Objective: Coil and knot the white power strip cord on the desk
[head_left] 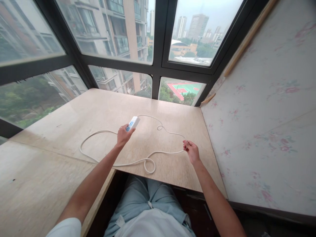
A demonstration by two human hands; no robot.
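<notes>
A white power strip [134, 121] with blue-marked sockets is gripped in my left hand [124, 134], tilted above the stone sill. Its white cord [150, 153] runs in loose curves over the surface, with a wide loop at the left and small curls at the front and back. My right hand [191, 150] pinches the cord near the right side, fingers pressed together around it. From those fingers one stretch of cord leads back toward the strip and another leads left along the front. The plug end cannot be made out.
The beige stone sill [103, 105] spans the bay up to dark window frames [158, 49]. A flowered wallpaper wall [259, 125] bounds the right side. A loose strip of wooden trim [208, 99] sits at the wall corner. My legs [148, 191] are below the sill's front edge.
</notes>
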